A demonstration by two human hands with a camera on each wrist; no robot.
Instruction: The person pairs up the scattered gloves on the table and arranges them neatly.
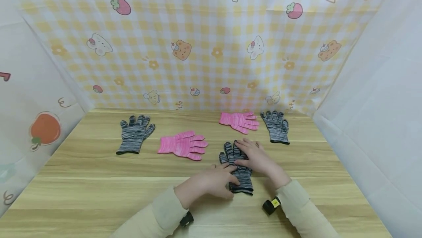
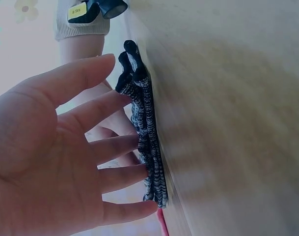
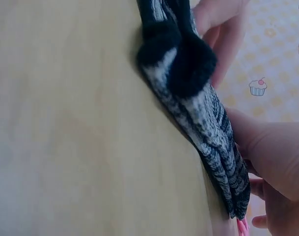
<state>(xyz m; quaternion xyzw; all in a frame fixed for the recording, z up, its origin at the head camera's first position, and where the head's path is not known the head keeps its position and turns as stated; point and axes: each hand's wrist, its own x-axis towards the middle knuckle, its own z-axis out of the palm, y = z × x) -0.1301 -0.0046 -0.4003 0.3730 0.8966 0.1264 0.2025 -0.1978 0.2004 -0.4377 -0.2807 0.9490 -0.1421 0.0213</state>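
Two grey-and-black knitted gloves [image 1: 243, 179] lie stacked near the middle of the table, cuffs toward me; the left wrist view shows two layers. My left hand [image 1: 215, 181] rests at their left side, its fingers extended over the cuff half. In the left wrist view the fingers of the left hand [image 2: 56, 162] are nearly straight and their tips touch the knit. From the right, my right hand [image 1: 258, 157] lies spread over the glove fingers. In the right wrist view the stacked gloves [image 3: 208, 128] show their cuff openings close up.
Two pink gloves [image 1: 182, 145] lie apart, one left of centre and another pink glove [image 1: 239, 121] farther back. A grey-and-black glove [image 1: 134, 135] is at the left; one more grey-and-black glove [image 1: 277, 127] is at the back right. A checked cloth [image 1: 204, 69] hangs behind the table.
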